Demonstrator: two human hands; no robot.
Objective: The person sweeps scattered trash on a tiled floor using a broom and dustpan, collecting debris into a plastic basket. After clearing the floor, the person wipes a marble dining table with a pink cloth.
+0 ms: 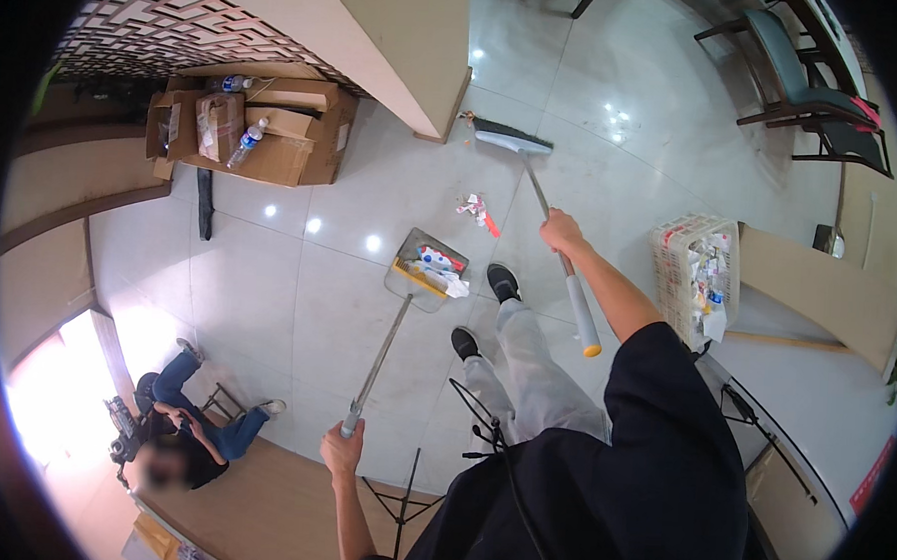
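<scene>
My right hand [561, 231] is closed round the metal pole of a broom [513, 139], whose dark bristles rest on the tiled floor beside a pillar's corner. Bits of debris [468, 118] lie at the bristles' left end. My left hand [343, 448] grips the upper end of the pole of a long-handled dustpan [396, 285]. Crumpled wrappers and paper [440, 262] fill part of the pan, which has a yellow toothed strip. More torn scraps, with a red piece [481, 212], lie on the floor between pan and broom.
A white plastic basket of litter [666, 282] stands at right, below chairs [784, 77]. Cardboard boxes [327, 143] with plastic bottles stand upper left, near the pillar [428, 54]. A seated person [201, 434] is lower left. A black tripod [402, 514] stands near my left arm.
</scene>
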